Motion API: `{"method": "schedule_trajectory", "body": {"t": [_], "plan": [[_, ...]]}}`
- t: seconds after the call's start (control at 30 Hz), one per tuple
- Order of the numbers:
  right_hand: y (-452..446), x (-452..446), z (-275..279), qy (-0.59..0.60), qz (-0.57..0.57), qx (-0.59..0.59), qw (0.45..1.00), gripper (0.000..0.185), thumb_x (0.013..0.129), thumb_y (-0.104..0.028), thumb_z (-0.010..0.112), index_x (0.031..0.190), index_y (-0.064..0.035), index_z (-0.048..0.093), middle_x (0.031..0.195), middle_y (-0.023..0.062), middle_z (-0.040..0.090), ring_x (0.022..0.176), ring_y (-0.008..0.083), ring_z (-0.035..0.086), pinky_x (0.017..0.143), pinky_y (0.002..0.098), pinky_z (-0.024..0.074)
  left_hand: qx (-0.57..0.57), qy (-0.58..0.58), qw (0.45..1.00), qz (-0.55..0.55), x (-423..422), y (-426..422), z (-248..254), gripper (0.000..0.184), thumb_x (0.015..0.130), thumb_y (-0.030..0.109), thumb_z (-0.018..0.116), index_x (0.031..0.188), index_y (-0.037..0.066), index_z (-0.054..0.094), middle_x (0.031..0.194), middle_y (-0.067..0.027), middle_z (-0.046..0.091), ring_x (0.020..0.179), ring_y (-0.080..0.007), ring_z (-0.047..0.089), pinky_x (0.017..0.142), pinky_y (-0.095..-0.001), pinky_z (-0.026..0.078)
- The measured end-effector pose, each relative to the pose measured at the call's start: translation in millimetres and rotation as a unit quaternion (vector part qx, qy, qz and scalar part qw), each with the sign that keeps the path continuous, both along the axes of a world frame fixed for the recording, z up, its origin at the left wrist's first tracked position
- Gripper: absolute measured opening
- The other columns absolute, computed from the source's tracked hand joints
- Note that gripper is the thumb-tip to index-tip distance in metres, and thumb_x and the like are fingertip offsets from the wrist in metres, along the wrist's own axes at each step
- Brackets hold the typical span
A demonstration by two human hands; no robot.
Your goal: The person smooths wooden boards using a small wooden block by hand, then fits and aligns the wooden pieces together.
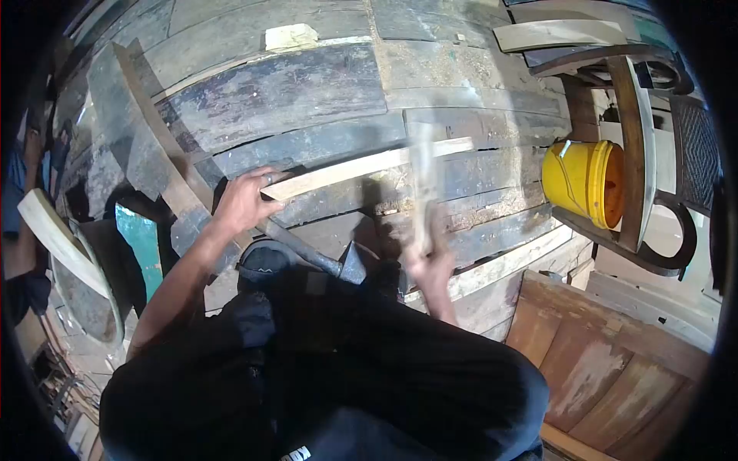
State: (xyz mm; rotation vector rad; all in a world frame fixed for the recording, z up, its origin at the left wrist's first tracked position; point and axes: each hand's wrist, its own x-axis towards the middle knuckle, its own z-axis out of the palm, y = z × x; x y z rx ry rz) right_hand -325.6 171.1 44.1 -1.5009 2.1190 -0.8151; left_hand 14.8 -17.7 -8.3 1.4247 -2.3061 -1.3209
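Note:
My left hand (250, 201) is closed on the near end of a pale wooden strip (346, 175), with a ring on one finger. The strip slants up to the right, over the plank floor. My right hand (432, 265) is wrapped around a light-coloured stick-like tool (423, 184), smeared by motion. This tool stands upright in view and crosses in front of the strip; whether it touches the strip I cannot tell. Below the strip, a dark metal bar with a flared, pointed end (352, 265) lies near my foot.
Wood shavings lie on the plank floor (307, 81). A pale wood block (290, 37) sits at the back. On the left is a long angled timber (138, 131). A yellow bucket (573, 180) lies tipped beside a wooden frame (632, 154); a panelled wooden board (592, 369) is at the lower right.

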Motion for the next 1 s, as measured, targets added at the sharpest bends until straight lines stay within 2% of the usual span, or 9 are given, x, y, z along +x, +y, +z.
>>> {"method": "schedule_trajectory", "body": {"t": [0.2, 0.3, 0.43, 0.5, 0.53, 0.63, 0.77, 0.93, 1.0], "plan": [[17, -10, 16, 0.063, 0.149, 0.106, 0.981, 0.072, 0.089, -0.017, 0.084, 0.155, -0.0059, 0.057, 0.114, 0.0219, 0.077, 0.092, 0.0289, 0.078, 0.080, 0.0391, 0.0613, -0.019, 0.002, 1.000, -0.018, 2, 2, 12, 0.056, 0.080, 0.020, 0.085, 0.135, 0.013, 0.073, 0.135, -0.0128, 0.071, 0.119, -0.0387, 0.069, 0.103, -0.0445, 0.056], [2, -59, 9, -0.045, -0.058, 0.087, 0.994, 0.073, 0.103, -0.016, 0.068, 0.167, -0.0039, 0.036, 0.162, 0.0208, 0.052, 0.139, 0.0222, 0.058, 0.112, 0.0355, 0.0488, -0.047, 0.029, 0.998, 0.002, 1, -1, -5, 0.053, 0.081, 0.022, 0.083, 0.133, 0.012, 0.074, 0.128, -0.0115, 0.073, 0.115, -0.0379, 0.071, 0.100, -0.0432, 0.057], [-16, -30, 11, -0.140, -0.115, 0.024, 0.983, 0.078, 0.099, -0.008, 0.069, 0.168, -0.0049, 0.034, 0.168, 0.0167, 0.045, 0.144, 0.0218, 0.053, 0.116, 0.0357, 0.0463, 0.013, 0.001, 1.000, 0.002, -1, -1, 8, 0.056, 0.082, 0.028, 0.084, 0.135, 0.014, 0.074, 0.137, -0.0141, 0.071, 0.121, -0.0380, 0.069, 0.105, -0.0439, 0.056], [9, -7, 4, 0.022, 0.088, 0.155, 0.984, 0.067, 0.099, -0.018, 0.074, 0.160, -0.0050, 0.050, 0.129, 0.0208, 0.073, 0.106, 0.0235, 0.075, 0.086, 0.0375, 0.0607, 0.013, -0.008, 1.000, 0.000, -1, -1, 7, 0.058, 0.082, 0.029, 0.085, 0.137, 0.015, 0.073, 0.139, -0.0144, 0.070, 0.124, -0.0377, 0.068, 0.107, -0.0445, 0.055], [20, 17, 8, -0.156, 0.088, 0.097, 0.979, 0.071, 0.093, -0.028, 0.080, 0.157, -0.0110, 0.055, 0.112, 0.0183, 0.075, 0.086, 0.0273, 0.076, 0.075, 0.0386, 0.0602, -0.001, -0.009, 1.000, -0.005, -1, 0, 8, 0.058, 0.082, 0.028, 0.086, 0.137, 0.015, 0.072, 0.139, -0.0145, 0.070, 0.125, -0.0373, 0.067, 0.108, -0.0449, 0.054], [23, 14, 16, 0.086, 0.259, 0.072, 0.959, 0.074, 0.086, -0.030, 0.083, 0.156, -0.0251, 0.058, 0.098, 0.0176, 0.073, 0.072, 0.0322, 0.072, 0.073, 0.0438, 0.0618, -0.047, 0.008, 0.998, -0.039, 4, 1, 4, 0.058, 0.083, 0.028, 0.085, 0.138, 0.016, 0.072, 0.139, -0.0153, 0.070, 0.126, -0.0378, 0.067, 0.108, -0.0454, 0.054], [21, -55, -33, -0.005, -0.003, -0.015, 1.000, 0.062, 0.098, -0.012, 0.070, 0.156, 0.0028, 0.052, 0.138, 0.0220, 0.072, 0.124, 0.0262, 0.071, 0.097, 0.0378, 0.0592, -0.007, 0.005, 1.000, 0.009, -1, -2, 7, 0.053, 0.083, 0.028, 0.085, 0.133, 0.013, 0.075, 0.134, -0.0159, 0.072, 0.121, -0.0382, 0.069, 0.104, -0.0441, 0.055], [-5, -22, -2, -0.130, -0.122, 0.028, 0.984, 0.079, 0.093, -0.014, 0.075, 0.165, -0.0077, 0.043, 0.135, 0.0284, 0.071, 0.118, 0.0310, 0.074, 0.093, 0.0377, 0.0598, -0.034, 0.023, 0.999, 0.009, -2, 2, 9, 0.050, 0.083, 0.028, 0.084, 0.131, 0.012, 0.076, 0.126, -0.0139, 0.074, 0.115, -0.0386, 0.070, 0.101, -0.0441, 0.056], [10, 3, 7, 0.057, 0.079, 0.038, 0.995, 0.083, 0.090, -0.019, 0.080, 0.165, -0.0169, 0.046, 0.124, 0.0251, 0.076, 0.102, 0.0289, 0.078, 0.084, 0.0379, 0.0617, -0.030, 0.014, 0.999, -0.003, -3, 0, 12, 0.051, 0.083, 0.026, 0.085, 0.131, 0.013, 0.076, 0.128, -0.0123, 0.073, 0.116, -0.0376, 0.070, 0.101, -0.0437, 0.057]]}}
